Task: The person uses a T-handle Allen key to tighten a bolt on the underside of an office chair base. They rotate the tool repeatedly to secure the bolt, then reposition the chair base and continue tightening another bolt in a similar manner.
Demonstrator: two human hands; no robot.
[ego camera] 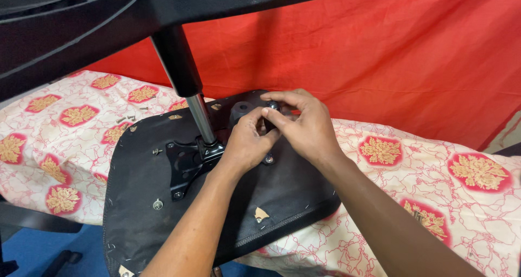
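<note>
I am looking down at an upturned office chair seat [217, 201], its black underside filling the centre and lower left of the frame and lying on a bed covered by a white sheet with red and gold leaf patches [477, 174]. A red cloth [380, 49] is hanging across the upper right. The chair's base [65, 21] is looming dark across the top left, with the gas column [187, 81] running down into the metal mounting plate [190, 163] at the seat's middle.

The plate is already sitting on the seat, and I judge several of its bolts are in; one washer-headed screw [158, 204] is showing lower left of it. A few loose screws [130, 117] are lying on the sheet at the upper left, so fastening seems unfinished.

My left hand [247, 144] and right hand [304, 125] are meeting just right of the column, fingers pinched narrow around a small dark fastener [273, 106] beside a black round knob [240, 112]. Exactly what they are gripping I cannot tell.
</note>
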